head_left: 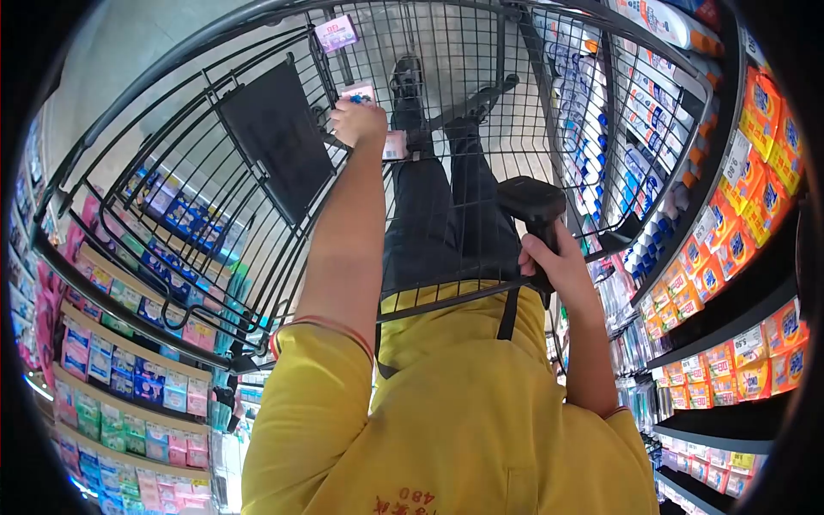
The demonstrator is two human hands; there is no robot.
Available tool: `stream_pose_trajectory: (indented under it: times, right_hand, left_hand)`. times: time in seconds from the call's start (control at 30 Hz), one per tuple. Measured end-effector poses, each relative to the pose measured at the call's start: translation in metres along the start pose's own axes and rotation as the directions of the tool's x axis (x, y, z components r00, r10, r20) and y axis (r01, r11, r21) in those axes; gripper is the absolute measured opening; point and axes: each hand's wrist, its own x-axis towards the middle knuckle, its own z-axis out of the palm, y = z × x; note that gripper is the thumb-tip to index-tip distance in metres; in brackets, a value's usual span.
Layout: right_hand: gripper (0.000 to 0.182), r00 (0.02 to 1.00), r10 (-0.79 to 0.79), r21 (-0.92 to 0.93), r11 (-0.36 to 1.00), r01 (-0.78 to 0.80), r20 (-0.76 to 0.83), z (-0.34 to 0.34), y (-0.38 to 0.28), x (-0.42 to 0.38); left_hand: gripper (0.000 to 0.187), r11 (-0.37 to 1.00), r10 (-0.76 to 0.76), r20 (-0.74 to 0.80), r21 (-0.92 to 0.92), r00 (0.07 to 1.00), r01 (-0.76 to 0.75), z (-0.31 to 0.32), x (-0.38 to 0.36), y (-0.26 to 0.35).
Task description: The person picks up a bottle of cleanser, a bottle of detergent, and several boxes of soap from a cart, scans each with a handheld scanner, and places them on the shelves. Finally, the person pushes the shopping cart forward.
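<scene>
My left hand (359, 122) reaches into the wire shopping cart (249, 322), its fingers closed on a small pink-and-white pack (358, 92). Just right of that hand, a pale pink box (395, 145) lies in the cart. Farther up, a purple-and-white box (336, 33) sits near the cart's far side. My right hand (556, 262) is wrapped round the handle of a black handheld scanner (530, 199), held upright over the cart's near right side.
A black panel (276, 137) is fixed in the cart's left part. Shelves of packs (137, 378) stand at the left. Orange detergent bags (730, 232) and white bottles (661, 21) fill shelves at the right. My legs and shoes show through the wire.
</scene>
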Motion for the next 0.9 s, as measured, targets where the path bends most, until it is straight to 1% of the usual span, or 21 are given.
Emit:
stream_pose_trajectory:
  times: [0.07, 0.13, 0.2, 0.23, 0.27, 0.3, 0.33, 0.37, 0.47, 0.5, 0.53, 0.57, 0.6, 0.63, 0.7, 0.73, 0.77, 0.8, 0.83, 0.87, 0.9]
  right_hand:
    - [0.02, 0.999, -0.035, 0.011, 0.999, 0.034, 0.018, 0.001, -0.001, -0.002]
    - [0.03, 0.999, -0.003, 0.022, 1.0, 0.002, 0.04, 0.001, 0.005, -0.005]
    - [0.03, 0.999, -0.02, 0.027, 0.999, 0.019, 0.038, 0.003, 0.007, -0.014]
    - [0.025, 0.999, -0.032, 0.032, 0.999, 0.031, 0.031, 0.005, 0.009, -0.019]
    - [0.022, 0.998, -0.059, 0.033, 0.998, 0.058, 0.024, 0.004, 0.009, -0.02]
    - [0.022, 0.996, -0.086, 0.034, 0.996, 0.086, 0.015, 0.003, 0.007, -0.021]
    - [0.022, 0.996, -0.091, 0.024, 0.996, 0.09, 0.011, 0.003, 0.009, -0.026]
    - [0.022, 0.997, -0.078, 0.015, 0.997, 0.078, 0.009, 0.002, 0.014, -0.033]
    - [0.021, 0.996, -0.091, 0.089, 0.992, 0.091, 0.004, 0.0, 0.02, -0.046]
    - [0.019, 0.992, -0.122, 0.09, 0.989, 0.119, 0.02, -0.002, 0.024, -0.048]
    - [0.019, 0.988, -0.155, 0.1, 0.983, 0.153, 0.018, -0.004, 0.024, -0.049]
    - [0.019, 0.98, -0.201, 0.179, 0.964, 0.196, 0.012, -0.005, 0.024, -0.053]
    - [0.019, 0.971, -0.238, 0.259, 0.938, 0.23, 0.0, -0.007, 0.028, -0.058]
    - [0.018, 0.962, -0.272, 0.325, 0.909, 0.261, -0.012, -0.011, 0.033, -0.058]
    - [0.024, 0.934, -0.358, 0.43, 0.843, 0.323, 0.0, -0.019, 0.029, -0.068]
    - [0.027, 0.92, -0.391, 0.488, 0.804, 0.34, 0.004, -0.022, 0.021, -0.077]
    - [0.032, 0.901, -0.432, 0.545, 0.762, 0.351, 0.023, -0.029, 0.025, -0.075]
    - [0.032, 0.89, -0.454, 0.543, 0.757, 0.364, 0.036, -0.035, 0.028, -0.075]
    - [0.032, 0.87, -0.492, 0.552, 0.733, 0.398, 0.026, -0.041, 0.031, -0.076]
    - [0.033, 0.846, -0.533, 0.565, 0.702, 0.435, 0.012, -0.047, 0.033, -0.08]
    - [0.033, 0.834, -0.552, 0.57, 0.693, 0.442, 0.024, -0.054, 0.035, -0.088]
  left_hand:
    - [0.055, 0.995, 0.094, -0.067, -0.007, 0.993, -0.095, -0.003, -0.003, -0.004]
    - [0.054, 0.994, 0.095, -0.097, -0.049, 0.991, -0.1, -0.003, -0.004, -0.003]
    - [0.052, 0.986, 0.091, -0.01, -0.138, 0.996, -0.091, -0.003, -0.007, -0.006]
    - [0.048, 0.98, 0.051, -0.085, -0.189, 0.995, -0.067, -0.003, -0.01, -0.003]
    - [0.048, 0.976, 0.057, -0.101, -0.204, 0.993, -0.077, 0.001, -0.005, 0.0]
    - [0.047, 0.954, 0.166, 0.043, -0.259, 0.985, -0.149, 0.003, 0.001, 0.003]
    - [0.047, 0.926, 0.277, 0.185, -0.314, 0.943, -0.211, 0.007, 0.005, 0.006]
    - [0.049, 0.849, 0.402, 0.148, -0.43, 0.904, -0.308, 0.006, 0.003, 0.007]
    - [0.051, 0.832, 0.413, 0.205, -0.481, 0.887, -0.276, -0.021, -0.017, 0.012]
    - [0.05, 0.767, 0.413, 0.228, -0.609, 0.882, -0.202, -0.012, -0.015, 0.01]
    - [0.041, 0.648, 0.493, 0.298, -0.753, 0.817, -0.116, -0.006, -0.014, 0.006]
    - [0.036, 0.543, 0.56, 0.378, -0.84, 0.737, 0.018, -0.042, -0.029, 0.009]
    - [0.031, 0.443, 0.635, 0.443, -0.88, 0.633, 0.171, -0.087, -0.054, 0.009]
    - [0.031, 0.444, 0.647, 0.433, -0.883, 0.628, 0.152, -0.118, -0.072, 0.007]
    - [0.034, 0.294, 0.744, 0.476, -0.864, 0.469, 0.41, -0.167, -0.108, -0.005]
    - [0.034, 0.282, 0.749, 0.458, -0.874, 0.479, 0.395, -0.189, -0.125, -0.01]
    - [0.035, 0.238, 0.768, 0.447, -0.864, 0.459, 0.444, -0.21, -0.141, -0.014]
    - [0.036, 0.195, 0.783, 0.438, -0.847, 0.442, 0.494, -0.226, -0.158, -0.02]
    - [0.036, 0.144, 0.805, 0.38, -0.87, 0.455, 0.472, -0.237, -0.175, -0.025]
    - [0.036, 0.131, 0.807, 0.359, -0.883, 0.469, 0.45, -0.247, -0.189, -0.029]
    - [0.04, 0.084, 0.853, 0.318, -0.867, 0.415, 0.491, -0.256, -0.203, -0.031]
